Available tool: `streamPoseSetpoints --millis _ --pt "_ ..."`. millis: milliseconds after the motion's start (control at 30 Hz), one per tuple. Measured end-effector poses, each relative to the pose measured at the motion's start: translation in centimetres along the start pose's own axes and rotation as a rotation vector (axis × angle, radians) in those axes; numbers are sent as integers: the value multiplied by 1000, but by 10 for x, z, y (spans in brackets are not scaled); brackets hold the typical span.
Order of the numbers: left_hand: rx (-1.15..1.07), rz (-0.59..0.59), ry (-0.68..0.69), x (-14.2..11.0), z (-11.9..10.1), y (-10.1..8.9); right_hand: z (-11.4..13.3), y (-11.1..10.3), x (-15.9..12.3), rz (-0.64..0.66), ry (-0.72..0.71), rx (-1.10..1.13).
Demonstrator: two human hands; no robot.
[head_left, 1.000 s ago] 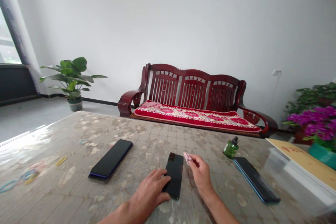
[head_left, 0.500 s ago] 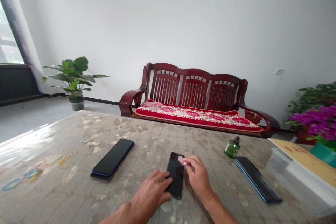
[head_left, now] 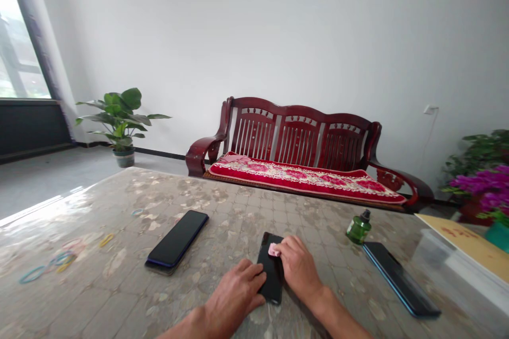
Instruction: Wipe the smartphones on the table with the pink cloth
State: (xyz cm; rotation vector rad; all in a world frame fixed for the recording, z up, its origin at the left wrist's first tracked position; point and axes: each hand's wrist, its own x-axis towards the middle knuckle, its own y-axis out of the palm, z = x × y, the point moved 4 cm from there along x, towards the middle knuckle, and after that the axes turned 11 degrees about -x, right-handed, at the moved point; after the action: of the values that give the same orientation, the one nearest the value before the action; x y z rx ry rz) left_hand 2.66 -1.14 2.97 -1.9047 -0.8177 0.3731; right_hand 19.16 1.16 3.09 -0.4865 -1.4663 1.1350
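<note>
A black smartphone (head_left: 272, 278) lies flat on the patterned tablecloth in front of me. Along its left edge, my left hand (head_left: 239, 288) holds it against the table, fingertips on the glass and thumb near the bottom end. My right hand (head_left: 299, 265) pinches a small crumpled pink cloth (head_left: 273, 249) and presses it on the upper part of the phone. The fingers cover part of the cloth and the phone's right edge. To the left are stacked phones (head_left: 178, 239), the top one with a blue edge. Another phone (head_left: 400, 279) with a light-blue edge lies to the right.
A green spray bottle (head_left: 359, 228) stands behind the right-hand phone. At far right is a clear plastic box (head_left: 445, 270) under a tan folder (head_left: 469, 238). Colourful rubber bands (head_left: 59, 260) lie at the left. A red-cushioned wooden bench (head_left: 298, 137) stands beyond the table.
The pink cloth has moved slightly down the phone's screen with my right hand and now looks more bunched. My left hand keeps its hold. The view has shifted slightly left.
</note>
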Motion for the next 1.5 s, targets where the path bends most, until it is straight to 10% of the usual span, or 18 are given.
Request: streamPoseSetpoints --millis 833,1500 --pt "42 13 63 1 2 2 13 19 44 92 36 -99" --pt "28 -4 61 0 -6 -7 26 10 27 183 -21 -121"
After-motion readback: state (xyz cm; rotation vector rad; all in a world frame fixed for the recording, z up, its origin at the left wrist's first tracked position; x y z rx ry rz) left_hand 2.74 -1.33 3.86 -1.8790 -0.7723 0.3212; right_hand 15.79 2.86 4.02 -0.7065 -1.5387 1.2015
